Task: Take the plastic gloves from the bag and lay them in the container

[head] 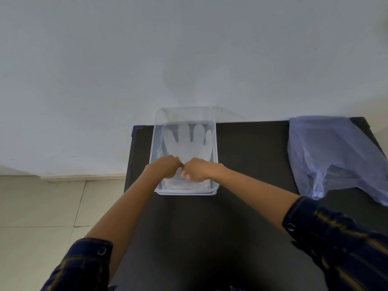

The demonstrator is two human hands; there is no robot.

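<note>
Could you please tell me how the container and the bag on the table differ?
The container is a stiff, clear box with upright walls; the bag is soft, bluish and lies crumpled flat. The container sits at the table's far left, the bag at its far right. Both hands, left and right, are in the container on a glove; neither touches the bag. Both are see-through plastic.

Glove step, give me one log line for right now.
both hands: left, right on glove | glove in container | bag right, untouched

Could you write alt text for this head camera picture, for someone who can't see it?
Two bare hands, left hand and right hand, pinch a clear plastic glove lying flat inside a transparent container on a dark table. A pale blue bag lies to the right.
</note>
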